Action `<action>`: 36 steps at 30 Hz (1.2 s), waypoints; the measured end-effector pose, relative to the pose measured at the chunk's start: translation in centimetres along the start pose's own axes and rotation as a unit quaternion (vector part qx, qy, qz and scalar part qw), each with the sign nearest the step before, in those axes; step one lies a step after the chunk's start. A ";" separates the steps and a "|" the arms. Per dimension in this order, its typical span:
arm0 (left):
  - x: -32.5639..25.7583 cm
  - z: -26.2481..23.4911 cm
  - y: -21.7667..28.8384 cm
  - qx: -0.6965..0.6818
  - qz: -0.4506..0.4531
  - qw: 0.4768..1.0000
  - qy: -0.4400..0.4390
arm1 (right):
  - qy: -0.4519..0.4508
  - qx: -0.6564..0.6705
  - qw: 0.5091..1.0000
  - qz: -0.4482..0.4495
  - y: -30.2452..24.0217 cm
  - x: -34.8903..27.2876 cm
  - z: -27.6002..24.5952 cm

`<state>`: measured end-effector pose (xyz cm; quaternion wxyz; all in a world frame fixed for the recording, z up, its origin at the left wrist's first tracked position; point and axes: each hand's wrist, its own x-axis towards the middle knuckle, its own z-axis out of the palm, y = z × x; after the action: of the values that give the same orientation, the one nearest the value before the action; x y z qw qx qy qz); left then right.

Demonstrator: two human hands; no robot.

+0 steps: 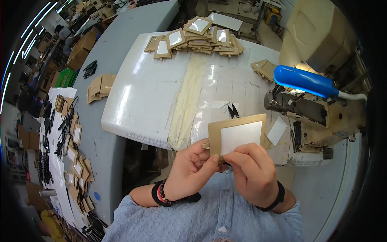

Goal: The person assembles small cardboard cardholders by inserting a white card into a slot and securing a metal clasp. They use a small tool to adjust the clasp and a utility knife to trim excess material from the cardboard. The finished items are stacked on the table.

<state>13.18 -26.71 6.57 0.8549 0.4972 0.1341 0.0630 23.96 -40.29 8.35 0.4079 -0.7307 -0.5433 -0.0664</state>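
Close in front of me, a tan badge holder [215, 133] with a white clear window is tilted up between my hands. My left hand [191, 167] is closed on its lower left corner, thumb along the bottom edge. Fingertips of my right hand [254, 171] pinch the bottom edge beside the left thumb, by a small brown piece [221, 160] whose detail is too small to make out. Behind the holder's top edge, the dark blades of thread snips [233, 110] show; their handles are hidden.
A pile of similar holders [197, 38] lies at the table's far side, with a few more [264, 69] at right. The sewing machine [314, 113] stands at right under a blue lamp [304, 80]. Brown pieces [100, 86] and black cords [66, 129] lie on the grey left table [107, 60].
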 end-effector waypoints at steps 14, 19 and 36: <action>0.1 0.1 -0.1 0.048 0.010 0.999 0.002 | -0.013 0.011 0.999 0.030 -0.2 0.0 0.1; 0.0 0.0 -0.1 0.047 0.006 0.999 -0.005 | -0.012 0.025 0.999 0.045 -0.2 -0.1 0.1; -0.1 0.1 0.0 0.048 0.002 0.999 -0.015 | -0.029 0.050 0.997 0.058 -0.1 -0.3 -0.2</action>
<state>13.11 -26.78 6.61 0.8316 0.5391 0.1234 0.0506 23.79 -40.66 8.37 0.4312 -0.7409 -0.5148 0.0062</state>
